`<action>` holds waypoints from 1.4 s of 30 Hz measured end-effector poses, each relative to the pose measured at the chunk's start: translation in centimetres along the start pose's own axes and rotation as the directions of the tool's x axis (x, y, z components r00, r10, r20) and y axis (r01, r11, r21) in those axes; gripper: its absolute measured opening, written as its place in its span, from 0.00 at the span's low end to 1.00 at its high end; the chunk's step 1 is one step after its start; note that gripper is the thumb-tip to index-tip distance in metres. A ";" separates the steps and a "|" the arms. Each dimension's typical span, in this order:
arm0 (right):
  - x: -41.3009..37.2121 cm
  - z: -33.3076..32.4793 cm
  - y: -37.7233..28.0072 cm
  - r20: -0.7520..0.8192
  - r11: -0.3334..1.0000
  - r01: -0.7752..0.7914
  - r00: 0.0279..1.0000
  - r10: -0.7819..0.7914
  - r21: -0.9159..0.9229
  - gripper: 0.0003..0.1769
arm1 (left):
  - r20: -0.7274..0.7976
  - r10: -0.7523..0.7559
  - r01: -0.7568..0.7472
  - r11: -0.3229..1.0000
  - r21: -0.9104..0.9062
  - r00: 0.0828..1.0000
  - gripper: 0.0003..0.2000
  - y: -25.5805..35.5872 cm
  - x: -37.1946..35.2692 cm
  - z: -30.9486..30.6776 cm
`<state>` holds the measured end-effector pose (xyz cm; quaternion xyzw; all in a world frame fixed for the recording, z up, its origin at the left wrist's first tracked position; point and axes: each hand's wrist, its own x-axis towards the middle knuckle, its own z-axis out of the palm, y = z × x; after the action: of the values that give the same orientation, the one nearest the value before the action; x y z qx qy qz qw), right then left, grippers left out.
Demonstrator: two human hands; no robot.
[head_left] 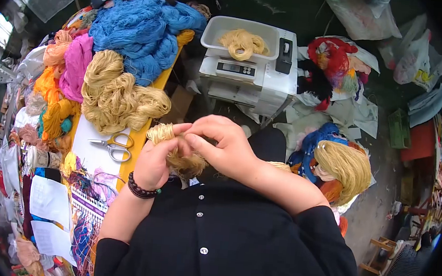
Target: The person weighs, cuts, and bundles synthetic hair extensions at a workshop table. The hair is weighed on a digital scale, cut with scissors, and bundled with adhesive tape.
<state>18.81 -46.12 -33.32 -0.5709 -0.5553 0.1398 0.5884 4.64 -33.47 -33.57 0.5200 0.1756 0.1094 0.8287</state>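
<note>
My left hand point(158, 166), with a dark beaded bracelet at the wrist, is wrapped round a small hank of pale yellow yarn point(160, 132). The yarn loops over its fingers and hangs below them. My right hand point(223, 146) touches the fingers of the left one, its thumb and fingertips pinched together; what they hold is too small to make out. Scissors with yellow and grey handles point(116, 146) lie on white paper to the left. Beyond them sits a large beige yarn pile point(117, 95).
A scale point(236, 70) bears a white tray point(214, 31) with pale yarn. Blue yarn point(141, 28) and pink yarn point(76, 67) are heaped at upper left. Olive yarn point(343, 170) lies at right. A wooden stool point(379, 254) stands at lower right, beside a person in striped clothing point(409, 265).
</note>
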 end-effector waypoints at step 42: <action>-2.3 2.7 -0.3 0.218 0.554 -0.551 0.803 0.554 0.624 0.08 | -0.018 -0.009 0.007 0.994 -0.111 1.000 0.17 -2.1 -1.7 0.9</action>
<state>15.72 -46.69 -34.96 -0.4699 -0.2599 0.5026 0.6775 3.44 -35.74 -34.81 0.4713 0.1789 0.1202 0.8552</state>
